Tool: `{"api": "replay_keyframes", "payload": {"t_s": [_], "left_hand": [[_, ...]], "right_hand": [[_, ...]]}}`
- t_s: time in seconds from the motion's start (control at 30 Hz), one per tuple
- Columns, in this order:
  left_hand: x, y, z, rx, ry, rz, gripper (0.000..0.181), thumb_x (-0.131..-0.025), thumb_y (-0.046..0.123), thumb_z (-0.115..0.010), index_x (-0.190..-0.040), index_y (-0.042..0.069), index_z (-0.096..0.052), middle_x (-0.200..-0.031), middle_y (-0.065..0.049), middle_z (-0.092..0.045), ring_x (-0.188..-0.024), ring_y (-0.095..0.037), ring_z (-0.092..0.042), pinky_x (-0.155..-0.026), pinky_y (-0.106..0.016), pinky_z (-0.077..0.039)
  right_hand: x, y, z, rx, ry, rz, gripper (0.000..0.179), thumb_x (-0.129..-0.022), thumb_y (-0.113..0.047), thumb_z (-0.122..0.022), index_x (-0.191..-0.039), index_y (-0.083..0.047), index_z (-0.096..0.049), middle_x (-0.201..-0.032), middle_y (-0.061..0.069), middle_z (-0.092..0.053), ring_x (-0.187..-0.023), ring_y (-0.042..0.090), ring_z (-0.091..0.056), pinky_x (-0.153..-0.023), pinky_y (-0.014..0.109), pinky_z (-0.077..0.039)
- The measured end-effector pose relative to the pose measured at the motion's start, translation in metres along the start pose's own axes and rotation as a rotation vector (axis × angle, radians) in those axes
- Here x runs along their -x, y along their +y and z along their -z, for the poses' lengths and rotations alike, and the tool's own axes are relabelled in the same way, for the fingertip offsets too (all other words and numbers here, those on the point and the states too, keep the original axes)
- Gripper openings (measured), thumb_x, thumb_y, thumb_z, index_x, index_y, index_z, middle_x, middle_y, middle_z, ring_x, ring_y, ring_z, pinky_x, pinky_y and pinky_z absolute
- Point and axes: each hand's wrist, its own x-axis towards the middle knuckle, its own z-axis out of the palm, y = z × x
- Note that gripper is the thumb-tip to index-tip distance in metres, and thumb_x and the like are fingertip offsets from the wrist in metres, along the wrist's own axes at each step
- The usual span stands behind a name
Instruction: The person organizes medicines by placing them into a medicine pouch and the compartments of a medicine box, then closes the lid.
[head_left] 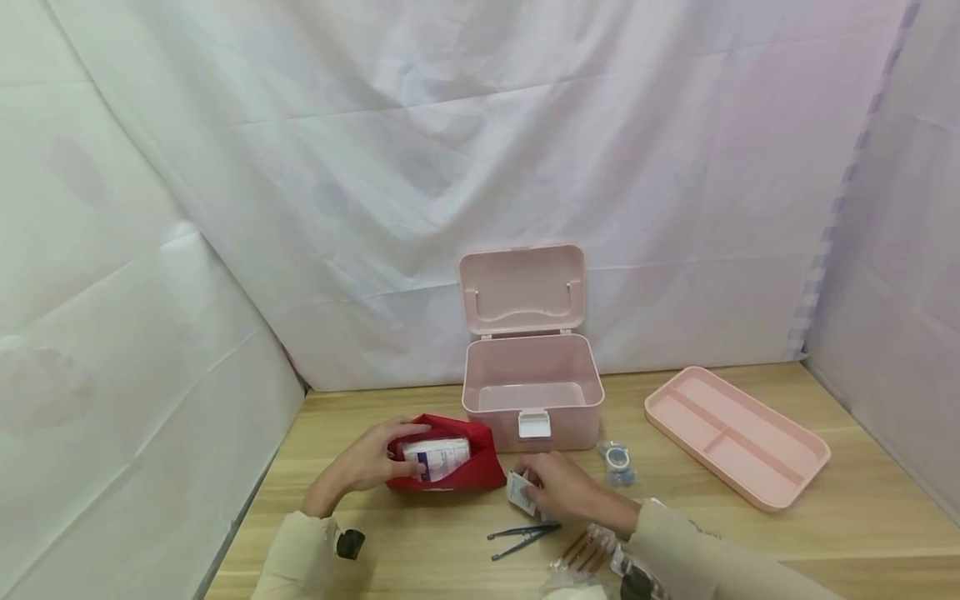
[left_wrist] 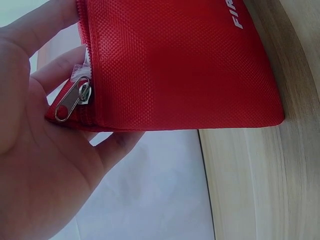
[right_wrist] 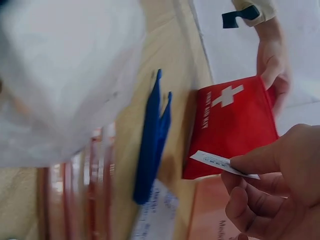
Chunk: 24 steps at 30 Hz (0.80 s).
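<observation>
My left hand (head_left: 372, 457) grips the red zippered first aid pouch (head_left: 480, 473) at its left end, fingers and thumb on either side of the mouth. The mouth gapes, and a white packet (head_left: 444, 458) with printing shows inside. In the left wrist view the zipper pull (left_wrist: 70, 102) lies by the palm. Just right of the pouch, my right hand (head_left: 564, 485) pinches a small flat white printed packet (head_left: 519, 493) between thumb and fingers. Below that hand lie blue tweezers (right_wrist: 146, 150), with another printed packet (right_wrist: 155, 212) at their end.
Behind the hands stands a pink box (head_left: 558, 429) with its lid (head_left: 522, 287) raised. A pink divided tray (head_left: 757, 417) lies at the right. A bagged blue-and-white roll (head_left: 618, 457) sits near the box. Brown sticks in clear wrap (head_left: 585, 552) lie by the right forearm.
</observation>
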Motion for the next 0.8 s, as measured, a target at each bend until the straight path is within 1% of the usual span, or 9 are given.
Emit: {"api": "replay_keyframes", "payload": {"t_s": [0.13, 0.2, 0.33, 0.5, 0.57, 0.7, 0.8], "left_hand": [[0.0, 0.002, 0.002, 0.003, 0.0, 0.017, 0.057, -0.083, 0.027, -0.08, -0.136, 0.015, -0.06, -0.135, -0.014, -0.057, -0.118, -0.031, -0.054, -0.098, -0.055, -0.047], [0.0, 0.002, 0.002, 0.003, 0.0, 0.021, 0.057, -0.083, 0.028, -0.079, -0.136, 0.015, -0.06, -0.136, -0.015, -0.057, -0.119, -0.032, -0.053, -0.099, -0.055, -0.047], [-0.001, 0.002, 0.003, 0.005, 0.001, 0.03, 0.057, -0.083, 0.028, -0.079, -0.136, 0.015, -0.06, -0.137, -0.016, -0.056, -0.119, -0.033, -0.053, -0.099, -0.056, -0.048], [-0.001, 0.001, 0.002, 0.005, -0.001, 0.024, 0.057, -0.083, 0.028, -0.079, -0.136, 0.015, -0.06, -0.136, -0.015, -0.056, -0.119, -0.032, -0.053, -0.098, -0.056, -0.048], [0.0, 0.0, 0.001, 0.009, -0.003, 0.02, 0.057, -0.084, 0.028, -0.079, -0.136, 0.014, -0.06, -0.135, -0.015, -0.057, -0.118, -0.032, -0.053, -0.098, -0.055, -0.048], [0.0, 0.0, 0.0, 0.008, -0.004, 0.015, 0.057, -0.084, 0.028, -0.079, -0.136, 0.014, -0.06, -0.136, -0.016, -0.056, -0.12, -0.034, -0.053, -0.099, -0.057, -0.047], [-0.001, 0.0, 0.0, 0.004, -0.001, 0.015, 0.057, -0.084, 0.028, -0.079, -0.136, 0.015, -0.06, -0.138, -0.017, -0.055, -0.124, -0.037, -0.052, -0.101, -0.059, -0.045]], "right_hand": [[0.0, -0.009, 0.009, -0.003, -0.008, 0.016, 0.016, -0.089, -0.006, -0.068, -0.105, -0.009, -0.07, -0.08, -0.009, -0.062, -0.07, 0.003, -0.054, -0.061, 0.021, -0.049], [0.0, -0.014, 0.016, -0.008, 0.003, 0.045, 0.015, -0.089, -0.005, -0.069, -0.103, -0.009, -0.07, -0.079, -0.009, -0.062, -0.069, 0.003, -0.054, -0.06, 0.021, -0.048], [-0.001, -0.026, 0.031, 0.006, 0.041, 0.127, 0.012, -0.088, -0.003, -0.07, -0.097, -0.009, -0.071, -0.076, -0.01, -0.059, -0.067, 0.002, -0.05, -0.059, 0.02, -0.046], [-0.002, -0.04, 0.046, 0.012, 0.046, 0.181, 0.008, -0.088, -0.005, -0.07, -0.094, -0.01, -0.072, -0.073, -0.011, -0.058, -0.066, 0.0, -0.048, -0.057, 0.019, -0.044], [-0.003, -0.044, 0.049, 0.017, 0.05, 0.195, 0.007, -0.089, -0.006, -0.07, -0.095, -0.01, -0.072, -0.075, -0.011, -0.059, -0.068, 0.0, -0.048, -0.059, 0.019, -0.044], [-0.01, -0.054, 0.055, 0.021, 0.085, 0.232, 0.006, -0.091, -0.009, -0.07, -0.095, -0.011, -0.073, -0.076, -0.011, -0.06, -0.069, 0.001, -0.048, -0.061, 0.019, -0.044], [-0.019, -0.063, 0.058, -0.003, 0.105, 0.251, 0.005, -0.092, -0.009, -0.068, -0.094, -0.011, -0.072, -0.074, -0.01, -0.059, -0.068, 0.002, -0.048, -0.06, 0.02, -0.045]]}}
